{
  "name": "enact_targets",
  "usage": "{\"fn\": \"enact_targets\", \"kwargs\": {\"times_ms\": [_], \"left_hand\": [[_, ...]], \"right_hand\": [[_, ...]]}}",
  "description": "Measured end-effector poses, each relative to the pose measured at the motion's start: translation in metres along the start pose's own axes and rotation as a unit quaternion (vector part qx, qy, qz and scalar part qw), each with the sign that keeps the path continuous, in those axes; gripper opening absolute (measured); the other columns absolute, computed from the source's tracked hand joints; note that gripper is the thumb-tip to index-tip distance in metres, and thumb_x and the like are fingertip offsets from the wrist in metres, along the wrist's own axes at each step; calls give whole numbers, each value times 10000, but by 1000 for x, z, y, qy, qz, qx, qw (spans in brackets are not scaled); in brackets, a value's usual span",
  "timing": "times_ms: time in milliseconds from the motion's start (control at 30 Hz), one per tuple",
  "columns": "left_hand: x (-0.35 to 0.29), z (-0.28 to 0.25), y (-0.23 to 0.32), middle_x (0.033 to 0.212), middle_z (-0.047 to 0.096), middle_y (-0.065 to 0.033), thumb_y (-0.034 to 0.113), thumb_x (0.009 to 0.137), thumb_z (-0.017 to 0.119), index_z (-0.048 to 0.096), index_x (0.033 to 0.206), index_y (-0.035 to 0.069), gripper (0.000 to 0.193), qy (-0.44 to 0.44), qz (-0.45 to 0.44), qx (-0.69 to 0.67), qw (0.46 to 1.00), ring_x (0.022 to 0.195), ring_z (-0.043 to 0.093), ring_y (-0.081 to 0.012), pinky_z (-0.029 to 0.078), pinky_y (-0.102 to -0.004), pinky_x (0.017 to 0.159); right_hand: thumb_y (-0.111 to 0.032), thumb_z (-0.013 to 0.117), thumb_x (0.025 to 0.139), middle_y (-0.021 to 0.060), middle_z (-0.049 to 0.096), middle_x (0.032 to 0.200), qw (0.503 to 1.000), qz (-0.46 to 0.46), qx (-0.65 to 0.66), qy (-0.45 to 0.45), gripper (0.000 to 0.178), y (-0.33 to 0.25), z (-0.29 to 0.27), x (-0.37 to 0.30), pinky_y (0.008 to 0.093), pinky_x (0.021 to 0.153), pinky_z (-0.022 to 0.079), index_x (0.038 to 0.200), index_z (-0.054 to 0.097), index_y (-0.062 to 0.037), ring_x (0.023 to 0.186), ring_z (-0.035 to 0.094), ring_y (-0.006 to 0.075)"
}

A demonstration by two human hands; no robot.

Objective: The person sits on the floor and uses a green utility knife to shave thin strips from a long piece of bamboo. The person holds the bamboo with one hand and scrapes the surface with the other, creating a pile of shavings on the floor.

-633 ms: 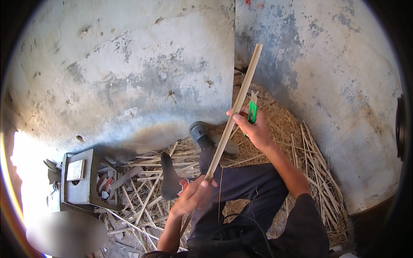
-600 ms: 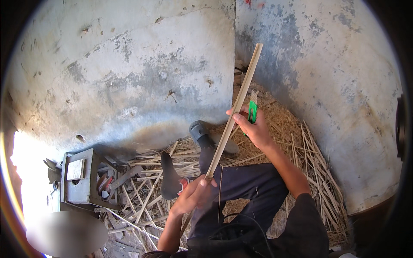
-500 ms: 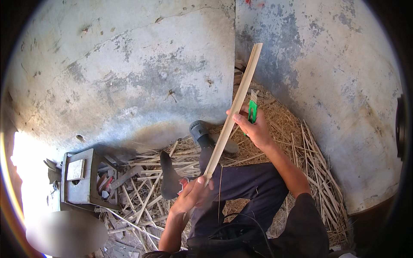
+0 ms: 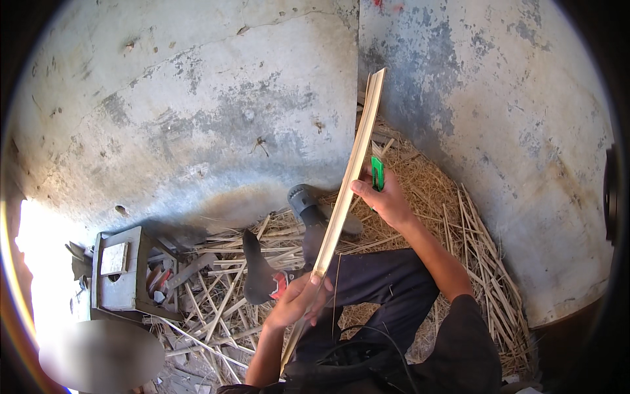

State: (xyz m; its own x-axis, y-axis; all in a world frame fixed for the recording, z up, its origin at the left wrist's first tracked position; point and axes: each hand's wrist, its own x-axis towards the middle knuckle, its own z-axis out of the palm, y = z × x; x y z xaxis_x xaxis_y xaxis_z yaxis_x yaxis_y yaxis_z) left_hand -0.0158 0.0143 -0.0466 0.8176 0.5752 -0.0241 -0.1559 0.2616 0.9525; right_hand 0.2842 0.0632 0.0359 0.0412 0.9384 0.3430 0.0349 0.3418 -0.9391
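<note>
A long, pale split bamboo strip [image 4: 340, 210] slants up across the middle, with lengthwise grooves and a sliver parting at its top end. My left hand [image 4: 295, 305] is closed around its lower part, and a tail of the strip shows below toward my lap. At mid-length, the thumb of my right hand [image 4: 392, 200] rests against the strip's right edge. That hand also grips a green utility knife [image 4: 377, 174], pointing upward beside the strip. Some of its fingers are hidden behind the strip and knife.
Bamboo strips [image 4: 489, 276] and straw-like shavings [image 4: 420, 174] cover the floor around my legs. A worn wooden box [image 4: 138, 289] with odds and ends stands at left. Peeling walls [image 4: 197, 118] meet beyond the strip. A red-and-white item [image 4: 279, 285] shows by my left foot [image 4: 257, 266].
The strip's upper end has swung slightly left and its grooved face has turned more into view. My left hand has shifted slightly down; the knife has moved a little left with my right hand.
</note>
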Motion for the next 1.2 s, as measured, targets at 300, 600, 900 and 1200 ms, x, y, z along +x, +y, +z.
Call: {"fn": "enact_targets", "kwargs": {"times_ms": [300, 600, 900, 1200], "left_hand": [[-3, 7, 2, 676, 384, 76, 413, 1218, 343, 573, 1171, 40, 441, 45, -18, -7, 999, 500, 302, -41, 281, -242, 458], [-11, 16, 11, 726, 370, 102, 367, 1214, 374, 598, 1327, -4, 448, 109, -48, -11, 993, 607, 334, -24, 297, -243, 551], [1, 21, 19, 768, 365, 101, 396, 1209, 403, 599, 1470, -41, 546, 189, 53, 114, 974, 625, 310, -19, 258, -228, 563], [7, 30, 38, 790, 471, 69, 328, 1221, 374, 648, 1369, -49, 490, 143, -6, 93, 985, 669, 394, -13, 344, -215, 593]], "right_hand": [[-277, 747, 1058, -11, 708, 929, 1000, 9, 24, -6, 274, 1, -5, -1, 242, 723, 485, 1133, 731, -14, 816, 610, 40], [-297, 708, 1079, 0, 700, 891, 1000, -1, 3, -12, 325, 3, -7, 2, 244, 685, 456, 1276, 685, -39, 742, 588, 52], [-314, 662, 1106, 22, 707, 899, 993, -40, -94, -59, 333, 1, 2, -2, 242, 590, 428, 1266, 647, -22, 645, 539, 41], [-315, 744, 1057, 14, 722, 852, 998, -46, -31, -20, 289, -1, 10, -6, 275, 750, 525, 1082, 715, -28, 770, 683, 91]]}}
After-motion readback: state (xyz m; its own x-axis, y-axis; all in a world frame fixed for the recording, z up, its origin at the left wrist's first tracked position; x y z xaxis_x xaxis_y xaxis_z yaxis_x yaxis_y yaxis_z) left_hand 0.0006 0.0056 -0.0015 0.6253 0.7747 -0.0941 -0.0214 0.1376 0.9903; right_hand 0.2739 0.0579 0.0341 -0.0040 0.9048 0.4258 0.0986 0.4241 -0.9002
